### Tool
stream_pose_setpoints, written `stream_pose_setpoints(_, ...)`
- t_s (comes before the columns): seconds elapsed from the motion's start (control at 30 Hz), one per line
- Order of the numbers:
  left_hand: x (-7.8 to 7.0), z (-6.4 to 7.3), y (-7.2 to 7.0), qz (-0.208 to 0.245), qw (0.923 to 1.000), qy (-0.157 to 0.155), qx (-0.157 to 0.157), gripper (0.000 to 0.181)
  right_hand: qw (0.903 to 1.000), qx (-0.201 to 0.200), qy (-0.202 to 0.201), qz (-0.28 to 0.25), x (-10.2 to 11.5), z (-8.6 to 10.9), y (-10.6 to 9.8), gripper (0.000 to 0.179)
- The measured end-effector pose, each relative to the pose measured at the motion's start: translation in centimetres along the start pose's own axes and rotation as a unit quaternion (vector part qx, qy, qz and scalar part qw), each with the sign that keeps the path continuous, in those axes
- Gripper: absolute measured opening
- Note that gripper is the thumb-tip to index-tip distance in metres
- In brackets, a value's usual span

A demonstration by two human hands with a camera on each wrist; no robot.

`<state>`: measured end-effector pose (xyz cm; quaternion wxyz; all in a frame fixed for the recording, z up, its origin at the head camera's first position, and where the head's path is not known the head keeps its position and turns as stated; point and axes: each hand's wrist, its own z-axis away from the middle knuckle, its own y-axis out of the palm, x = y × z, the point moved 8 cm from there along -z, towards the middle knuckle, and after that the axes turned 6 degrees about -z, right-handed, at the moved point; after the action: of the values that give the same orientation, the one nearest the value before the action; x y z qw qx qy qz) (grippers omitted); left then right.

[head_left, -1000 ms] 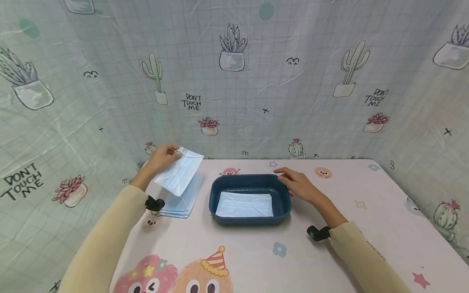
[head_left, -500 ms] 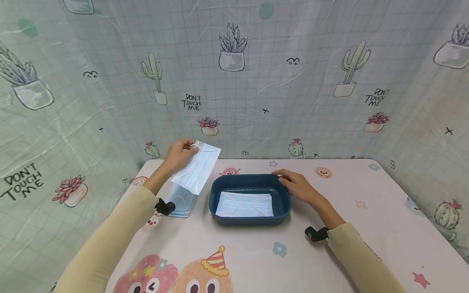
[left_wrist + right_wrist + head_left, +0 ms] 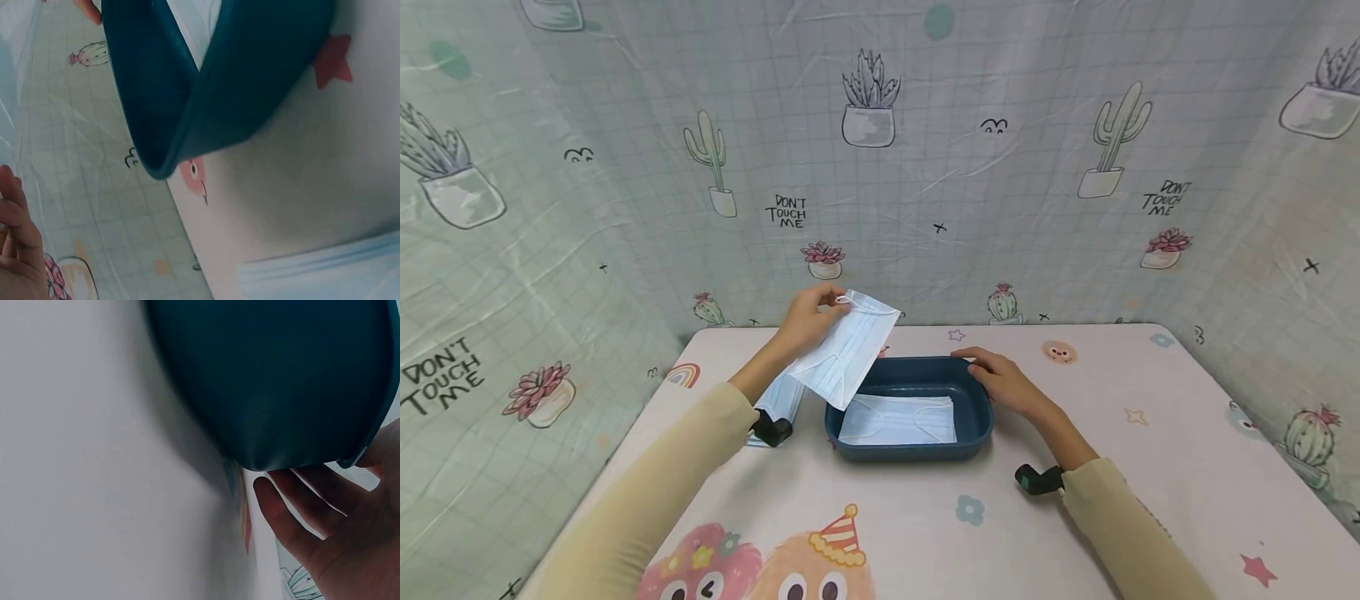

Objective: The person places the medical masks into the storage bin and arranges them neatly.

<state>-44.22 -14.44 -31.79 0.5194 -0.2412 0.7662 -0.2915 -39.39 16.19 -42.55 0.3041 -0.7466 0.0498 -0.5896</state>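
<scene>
My left hand (image 3: 811,318) pinches a light-blue disposable face mask (image 3: 850,346) by its upper end, near an ear loop. The mask hangs tilted above the left end of a dark blue rectangular box (image 3: 910,454). Inside the box, face masks (image 3: 917,421) lie flat with their ear loops showing; how many is unclear. At the box's far right corner, my right hand (image 3: 1006,382) holds the rim. In the right wrist view, its fingers (image 3: 290,519) lie against the outer wall, with the thumb at the rim. Partly hidden by my left arm, a stack of masks (image 3: 784,398) lies left of the box.
A pale tablecloth (image 3: 910,525) with cartoon prints covers the table. Behind it and along both sides hangs a cactus-print curtain (image 3: 940,183). A small black wrist camera (image 3: 771,429) sticks out from my left wrist, over the mask stack.
My left hand has carried the mask rightward, from over the stack to over the box's left end. My right hand has stayed at the box's corner, and the box has not moved.
</scene>
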Motion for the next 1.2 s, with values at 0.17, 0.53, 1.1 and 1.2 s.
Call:
stream_pose_setpoints(0.17, -1.4, -0.2, 2.1, 0.005, 0.9988, 0.018, 0.046, 0.025, 1.0000, -0.006, -0.002, -0.005, -0.4, -0.1, 0.2, 0.040)
stream_pose_setpoints(0.53, -4.5, -0.7, 6.7, -0.002, 0.9806, 0.086, 0.176, 0.019, 0.9985, -0.016, 0.006, -0.052, -0.9, -0.4, 0.7, 0.041)
stream_pose_setpoints(1.1, -6.5, 0.7, 12.6, -0.019, 0.9332, 0.128, 0.335, 0.016, 0.9976, -0.032, 0.007, -0.062, -0.8, -0.3, 1.2, 0.042)
stream_pose_setpoints(1.2, -6.5, 1.1, 13.5, -0.017, 0.9253, 0.127, 0.357, 0.016, 0.9973, -0.038, 0.008, -0.062, -0.8, -0.2, 1.1, 0.042)
